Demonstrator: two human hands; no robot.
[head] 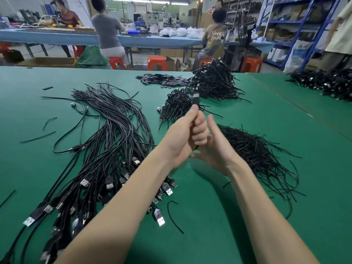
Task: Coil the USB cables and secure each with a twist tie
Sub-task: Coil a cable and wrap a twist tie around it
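My left hand (187,133) grips a coiled black USB cable, whose plug (195,99) sticks up above my fist. Most of the coil is hidden inside the fist. My right hand (217,147) sits just to the right and below, its thumb up, fingers reaching under the left fist; what they hold is hidden. A big bundle of loose USB cables (106,141) lies to the left on the green table (219,216), plugs toward me. A heap of black twist ties (255,151) lies to the right.
Two piles of coiled, tied cables (211,80) (177,105) lie beyond my hands, with another pile (327,82) at the far right. Small black strips (162,79) lie at the far middle. Stray ties are scattered about. People sit at a blue table behind.
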